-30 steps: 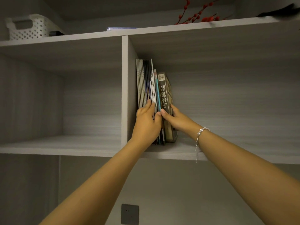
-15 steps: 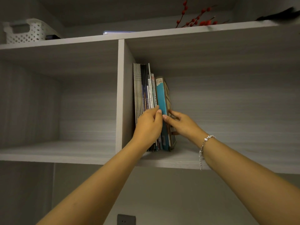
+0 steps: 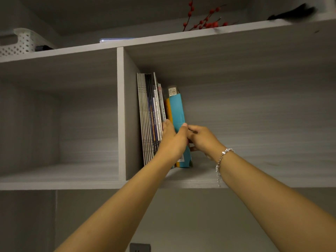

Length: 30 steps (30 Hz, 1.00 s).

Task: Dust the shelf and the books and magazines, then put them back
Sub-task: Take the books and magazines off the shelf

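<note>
A row of thin magazines [image 3: 148,113] stands upright against the divider [image 3: 121,113] in the right compartment of the grey shelf [image 3: 200,183]. Right of them a teal book [image 3: 177,110] sticks out toward me, with an orange cover beside it and a thicker dark book [image 3: 172,91] behind it. My left hand [image 3: 172,139] grips the teal book, thumb on its right face. My right hand [image 3: 201,138], a bracelet on its wrist, touches the books' right side; its grip is partly hidden.
The top shelf carries a white perforated basket [image 3: 20,42], a flat white-blue object [image 3: 116,40], red berry twigs [image 3: 203,20] and a black feather duster [image 3: 292,13]. The left compartment holds nothing. A wall socket [image 3: 140,247] sits below the shelf.
The teal book has slid further out of the row toward me, now covering most of the dark book. Both hands shifted with it, and my view tilted up.
</note>
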Available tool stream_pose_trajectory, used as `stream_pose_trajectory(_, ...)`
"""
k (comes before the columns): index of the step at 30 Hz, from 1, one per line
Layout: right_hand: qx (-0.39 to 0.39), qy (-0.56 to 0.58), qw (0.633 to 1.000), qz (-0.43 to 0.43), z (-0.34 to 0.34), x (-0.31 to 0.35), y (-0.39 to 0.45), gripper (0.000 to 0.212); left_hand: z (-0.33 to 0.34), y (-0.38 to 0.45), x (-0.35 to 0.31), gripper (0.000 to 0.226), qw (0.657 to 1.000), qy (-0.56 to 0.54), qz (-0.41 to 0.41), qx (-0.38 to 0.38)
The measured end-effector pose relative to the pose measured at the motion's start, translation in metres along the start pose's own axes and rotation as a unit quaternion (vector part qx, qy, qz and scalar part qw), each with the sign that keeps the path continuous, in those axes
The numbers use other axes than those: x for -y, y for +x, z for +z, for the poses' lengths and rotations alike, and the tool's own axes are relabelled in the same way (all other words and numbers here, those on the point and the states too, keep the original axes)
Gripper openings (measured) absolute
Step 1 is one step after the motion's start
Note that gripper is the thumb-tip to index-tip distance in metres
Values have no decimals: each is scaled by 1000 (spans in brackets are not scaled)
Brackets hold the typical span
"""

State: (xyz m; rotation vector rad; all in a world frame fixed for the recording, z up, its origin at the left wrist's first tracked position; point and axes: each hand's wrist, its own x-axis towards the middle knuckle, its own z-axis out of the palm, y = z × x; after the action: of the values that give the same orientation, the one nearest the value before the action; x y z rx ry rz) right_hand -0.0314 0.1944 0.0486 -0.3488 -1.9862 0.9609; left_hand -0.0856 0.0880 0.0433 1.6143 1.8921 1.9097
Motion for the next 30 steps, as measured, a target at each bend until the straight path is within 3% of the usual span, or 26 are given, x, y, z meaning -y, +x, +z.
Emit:
stream_pose_trajectory(7, 6, 15, 1000, -2, -1, 1, -1, 41, -5, 10, -7, 54, 995, -85, -50, -20)
stream_pose_trajectory(11, 24, 40, 999, 6, -1, 1, 0, 46, -6, 4, -8, 41, 998, -59, -11, 0)
stream_pose_trajectory(17, 26, 90, 995, 44, -4, -1, 3, 43, -7, 3, -2, 59, 997, -61, -5, -41)
stream_pose_trajectory(23, 35, 163, 981, 99, -5, -7, 8, 48, -5, 20, -17, 53, 999, -27, -36, -22)
stream_pose_trajectory(30, 15, 236, 955, 178, -9, -6, 9, 32, 11, 44, -24, 64, 993, 54, -76, -75)
